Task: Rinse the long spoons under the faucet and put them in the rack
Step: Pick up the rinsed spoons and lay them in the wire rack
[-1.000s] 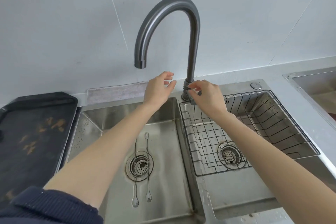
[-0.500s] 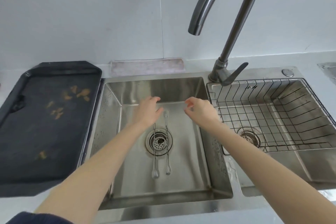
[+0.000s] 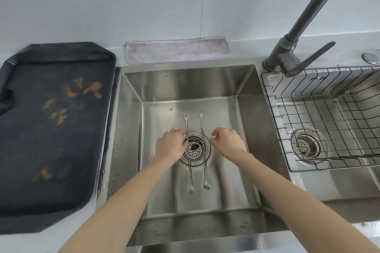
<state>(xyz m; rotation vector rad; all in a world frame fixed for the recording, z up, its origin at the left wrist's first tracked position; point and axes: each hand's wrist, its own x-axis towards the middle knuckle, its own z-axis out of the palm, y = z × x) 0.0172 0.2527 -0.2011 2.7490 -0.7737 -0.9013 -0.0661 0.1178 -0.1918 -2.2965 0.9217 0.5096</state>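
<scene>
Two long thin steel spoons lie side by side across the drain of the left sink basin [image 3: 242,113], fork-tipped ends far, bowls near. My left hand [image 3: 170,147] is down at the left spoon [image 3: 190,172], fingertips touching its shaft beside the drain. My right hand [image 3: 227,142] hovers just right of the right spoon [image 3: 205,170], fingers curled and apart, holding nothing. The dark faucet [image 3: 296,33] rises at the upper right, no water running. The black wire rack [image 3: 320,113] sits in the right basin.
A dark tray [image 3: 51,139] with orange-brown smears lies on the counter to the left. A grey cloth [image 3: 177,51] is folded along the wall behind the sink. A round drain strainer [image 3: 194,149] sits under the spoons. A second drain [image 3: 306,147] shows below the rack.
Both hands left the faucet base and came down into the left basin, to either side of the two spoons. My view dropped and shifted left.
</scene>
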